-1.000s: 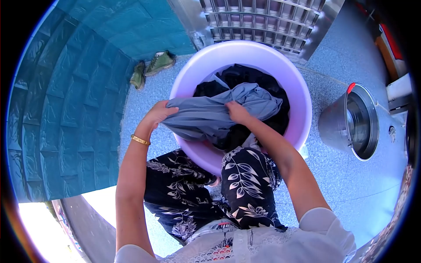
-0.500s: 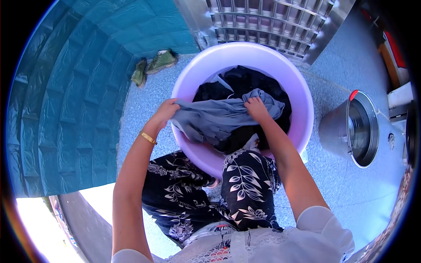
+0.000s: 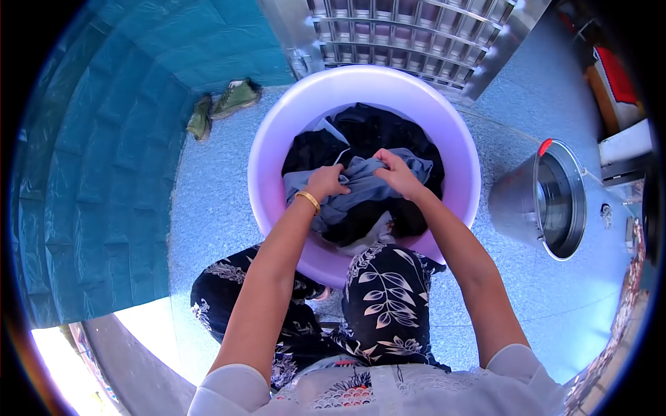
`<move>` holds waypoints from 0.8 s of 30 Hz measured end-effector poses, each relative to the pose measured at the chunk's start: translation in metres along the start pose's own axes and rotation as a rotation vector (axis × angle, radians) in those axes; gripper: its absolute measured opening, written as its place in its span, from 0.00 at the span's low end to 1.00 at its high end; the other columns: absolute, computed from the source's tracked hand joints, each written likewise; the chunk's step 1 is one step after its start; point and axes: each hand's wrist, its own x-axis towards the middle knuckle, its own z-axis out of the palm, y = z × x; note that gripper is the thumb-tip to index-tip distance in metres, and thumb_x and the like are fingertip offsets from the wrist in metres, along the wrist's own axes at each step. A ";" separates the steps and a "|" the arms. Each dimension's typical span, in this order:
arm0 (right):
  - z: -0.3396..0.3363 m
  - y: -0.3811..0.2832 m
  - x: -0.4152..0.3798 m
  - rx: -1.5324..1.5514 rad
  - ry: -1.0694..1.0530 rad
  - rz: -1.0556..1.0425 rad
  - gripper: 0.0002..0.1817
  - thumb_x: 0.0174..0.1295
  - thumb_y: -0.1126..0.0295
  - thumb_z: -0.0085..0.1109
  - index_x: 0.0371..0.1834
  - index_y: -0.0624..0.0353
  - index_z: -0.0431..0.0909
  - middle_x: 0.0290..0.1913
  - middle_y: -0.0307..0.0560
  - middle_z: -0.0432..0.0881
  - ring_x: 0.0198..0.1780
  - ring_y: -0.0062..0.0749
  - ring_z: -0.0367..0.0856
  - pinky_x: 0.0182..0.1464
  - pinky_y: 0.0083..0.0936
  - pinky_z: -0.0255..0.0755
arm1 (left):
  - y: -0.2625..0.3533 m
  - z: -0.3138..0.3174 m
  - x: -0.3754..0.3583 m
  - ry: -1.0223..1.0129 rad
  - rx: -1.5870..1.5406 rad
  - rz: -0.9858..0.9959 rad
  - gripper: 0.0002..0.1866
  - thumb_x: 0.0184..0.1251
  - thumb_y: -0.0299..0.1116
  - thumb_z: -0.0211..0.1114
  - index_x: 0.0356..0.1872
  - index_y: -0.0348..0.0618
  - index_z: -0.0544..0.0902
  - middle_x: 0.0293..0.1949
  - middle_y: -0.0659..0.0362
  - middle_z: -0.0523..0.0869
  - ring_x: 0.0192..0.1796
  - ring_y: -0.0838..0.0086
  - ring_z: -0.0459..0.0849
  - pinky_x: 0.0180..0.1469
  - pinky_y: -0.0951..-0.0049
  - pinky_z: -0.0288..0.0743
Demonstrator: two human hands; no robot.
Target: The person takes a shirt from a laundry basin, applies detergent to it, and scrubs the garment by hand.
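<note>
the left hand [image 3: 326,182] has just been coming inward from the left rim of the tub [image 3: 265,149], and it is now resting near the middle, close to the right hand [image 3: 397,175]. the grey cloth [image 3: 358,182] is therefore no longer stretching out toward that rim; it is lying bunched and slack inside the tub, so the handling is now seeming to centre on a short stretch of fabric. the left hand is closing its fingers over a fold, the right hand is pinching another, and a narrow gap is separating them. dark clothes [image 3: 381,125] are lying around and under the grey cloth, and a pale cloth [image 3: 371,236] is showing near the tub's near edge, by a patterned trouser leg [image 3: 388,295].

the tub is standing on the speckled floor [image 3: 201,184], with a metal grille [image 3: 402,35] rising just beyond its far rim. a metal bucket [image 3: 513,197], holding what is looking like water, is standing apart from the tub's right edge. green shoes [image 3: 236,98] are sitting in the floor's far left corner, beside a blue wall [image 3: 104,173].
</note>
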 end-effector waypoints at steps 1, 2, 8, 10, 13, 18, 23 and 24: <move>-0.001 -0.009 -0.006 -0.004 0.002 0.001 0.09 0.50 0.76 0.52 0.34 0.58 0.66 0.29 0.33 0.68 0.33 0.14 0.65 0.36 0.12 0.58 | 0.003 -0.005 -0.003 0.001 -0.003 0.003 0.28 0.34 0.44 0.71 0.41 0.45 0.76 0.38 0.50 0.80 0.44 0.57 0.77 0.46 0.62 0.70; -0.003 -0.015 -0.012 -0.012 0.016 -0.003 0.11 0.48 0.76 0.53 0.36 0.59 0.66 0.30 0.34 0.69 0.34 0.16 0.66 0.37 0.13 0.59 | 0.004 -0.010 -0.006 0.019 0.017 0.043 0.25 0.35 0.43 0.70 0.39 0.43 0.77 0.36 0.50 0.80 0.41 0.61 0.78 0.44 0.65 0.71; -0.024 -0.008 -0.014 -0.516 -0.026 0.088 0.17 0.45 0.75 0.57 0.42 0.60 0.72 0.38 0.37 0.75 0.39 0.26 0.71 0.42 0.19 0.62 | 0.004 -0.031 -0.024 -0.020 -0.793 0.123 0.09 0.43 0.29 0.63 0.28 0.41 0.77 0.35 0.58 0.78 0.36 0.79 0.75 0.40 0.79 0.68; -0.036 0.011 -0.014 -0.864 -0.166 0.269 0.18 0.44 0.74 0.58 0.42 0.61 0.73 0.39 0.39 0.76 0.39 0.29 0.72 0.43 0.20 0.64 | 0.016 -0.030 -0.036 0.075 -1.391 0.157 0.07 0.42 0.20 0.56 0.25 0.42 0.73 0.40 0.55 0.77 0.38 0.69 0.76 0.43 0.74 0.70; -0.038 0.038 -0.015 -0.593 0.055 0.010 0.15 0.45 0.74 0.57 0.40 0.60 0.75 0.35 0.42 0.79 0.37 0.33 0.76 0.42 0.22 0.68 | 0.019 -0.003 -0.045 0.161 -2.075 0.190 0.09 0.43 0.18 0.53 0.26 0.45 0.69 0.51 0.47 0.72 0.51 0.59 0.72 0.55 0.63 0.65; 0.017 0.024 -0.003 0.620 0.387 0.040 0.09 0.48 0.78 0.48 0.34 0.60 0.74 0.35 0.41 0.77 0.37 0.25 0.75 0.44 0.19 0.68 | 0.021 0.051 -0.039 0.265 -2.309 0.095 0.16 0.43 0.18 0.48 0.37 0.43 0.67 0.51 0.44 0.71 0.53 0.52 0.70 0.58 0.57 0.61; 0.087 -0.043 -0.017 -0.448 -0.045 -0.494 0.03 0.49 0.74 0.48 0.26 0.57 0.72 0.29 0.45 0.75 0.34 0.36 0.75 0.40 0.25 0.67 | 0.018 0.032 -0.039 0.073 -2.385 0.012 0.16 0.56 0.46 0.54 0.29 0.41 0.76 0.27 0.56 0.78 0.33 0.67 0.77 0.37 0.70 0.72; 0.103 -0.056 -0.025 -0.546 -0.052 -0.552 0.05 0.49 0.68 0.49 0.24 0.56 0.72 0.28 0.45 0.74 0.33 0.39 0.75 0.39 0.28 0.67 | 0.031 0.022 -0.039 0.297 -2.229 -0.284 0.22 0.58 0.53 0.51 0.24 0.43 0.76 0.19 0.60 0.76 0.24 0.72 0.76 0.28 0.72 0.71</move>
